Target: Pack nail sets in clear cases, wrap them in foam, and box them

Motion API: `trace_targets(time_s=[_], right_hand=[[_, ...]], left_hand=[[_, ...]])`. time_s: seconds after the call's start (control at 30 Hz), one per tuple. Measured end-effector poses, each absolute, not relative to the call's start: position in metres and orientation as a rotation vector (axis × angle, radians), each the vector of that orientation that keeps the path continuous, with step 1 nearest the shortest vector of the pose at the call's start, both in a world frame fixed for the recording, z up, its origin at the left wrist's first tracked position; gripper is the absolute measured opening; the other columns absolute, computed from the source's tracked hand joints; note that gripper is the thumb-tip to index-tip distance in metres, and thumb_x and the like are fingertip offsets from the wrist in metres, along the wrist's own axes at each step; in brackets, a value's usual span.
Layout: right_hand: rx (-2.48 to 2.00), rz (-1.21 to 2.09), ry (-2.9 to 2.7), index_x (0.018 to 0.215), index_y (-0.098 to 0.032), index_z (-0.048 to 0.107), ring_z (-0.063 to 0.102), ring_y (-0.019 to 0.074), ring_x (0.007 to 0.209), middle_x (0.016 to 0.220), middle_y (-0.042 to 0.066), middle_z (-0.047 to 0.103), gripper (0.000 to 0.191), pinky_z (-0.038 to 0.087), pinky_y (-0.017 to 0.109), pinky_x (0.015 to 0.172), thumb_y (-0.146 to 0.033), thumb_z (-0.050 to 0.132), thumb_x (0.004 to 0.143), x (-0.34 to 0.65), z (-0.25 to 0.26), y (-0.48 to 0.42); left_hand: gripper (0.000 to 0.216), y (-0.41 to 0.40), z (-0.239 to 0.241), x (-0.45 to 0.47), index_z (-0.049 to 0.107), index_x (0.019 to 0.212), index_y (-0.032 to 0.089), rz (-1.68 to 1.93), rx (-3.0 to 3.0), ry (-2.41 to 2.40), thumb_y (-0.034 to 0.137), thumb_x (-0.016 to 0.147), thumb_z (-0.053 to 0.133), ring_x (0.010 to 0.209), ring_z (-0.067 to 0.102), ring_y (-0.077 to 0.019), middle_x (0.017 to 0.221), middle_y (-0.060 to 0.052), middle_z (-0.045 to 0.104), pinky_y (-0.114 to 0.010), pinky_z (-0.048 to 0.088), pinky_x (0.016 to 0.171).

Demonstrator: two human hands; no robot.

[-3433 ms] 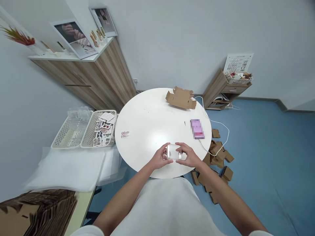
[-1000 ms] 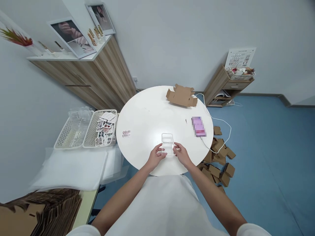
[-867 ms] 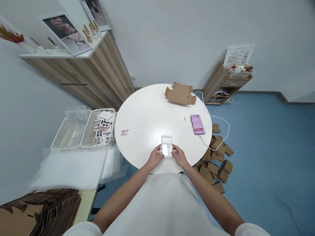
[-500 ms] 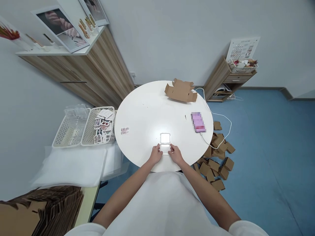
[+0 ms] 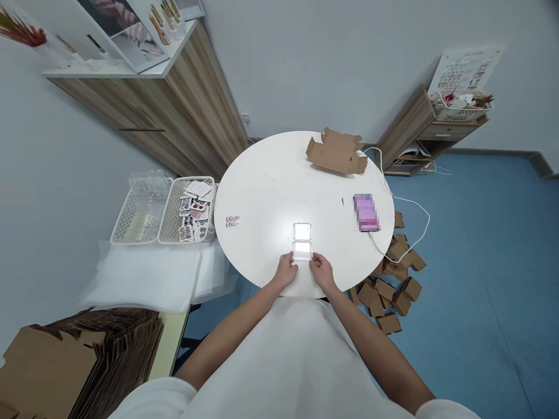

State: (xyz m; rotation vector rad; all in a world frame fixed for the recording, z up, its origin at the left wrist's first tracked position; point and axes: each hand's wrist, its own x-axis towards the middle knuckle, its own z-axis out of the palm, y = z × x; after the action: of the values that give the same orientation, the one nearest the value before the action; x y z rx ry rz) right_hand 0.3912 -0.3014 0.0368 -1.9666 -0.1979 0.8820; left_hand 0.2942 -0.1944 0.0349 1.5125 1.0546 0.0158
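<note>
A clear plastic case [image 5: 302, 251] lies unfolded on the white round table [image 5: 262, 192], its two halves one above the other. My left hand [image 5: 286, 270] is at the lower left corner of the near half, thumb and forefinger apart. At the lower right corner is my right hand [image 5: 322, 272], its fingers also apart. Both forefingers are close to the case's side edges; whether they touch it is too small to tell. A small set of pinkish press-on nails [image 5: 233, 222] lies to the left on the table.
An unfolded cardboard box [image 5: 337, 152] lies at the table's back right. A pixelated purple device [image 5: 366, 212] has a white cable. At left stand a basket of printed cards [image 5: 194, 209] and a basket of clear plastic cases [image 5: 142, 212]. Small brown boxes [image 5: 384, 291] lie on the floor.
My thumbs have come off the near half of the case, and both hands have drawn slightly back toward me. The whole view has shifted; the case still lies unfolded.
</note>
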Motion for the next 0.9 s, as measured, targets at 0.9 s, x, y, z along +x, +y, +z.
trace_targets(time_s=[0.9], right_hand=[[-1.736,0.703,-0.135,0.118,-0.021,0.042,0.050,0.0183,0.108,0.116,0.008,0.050,0.056,0.040,0.037,0.095,-0.021,0.055,0.064,0.378,0.022,-0.288]], left_hand=[[0.072,-0.166,0.030,0.289,0.025,0.133,0.019,-0.093,1.560,0.772,0.012,0.067,0.053,0.125,0.030,-0.0224,0.136,-0.010,0.032,-0.034,0.029,0.099]])
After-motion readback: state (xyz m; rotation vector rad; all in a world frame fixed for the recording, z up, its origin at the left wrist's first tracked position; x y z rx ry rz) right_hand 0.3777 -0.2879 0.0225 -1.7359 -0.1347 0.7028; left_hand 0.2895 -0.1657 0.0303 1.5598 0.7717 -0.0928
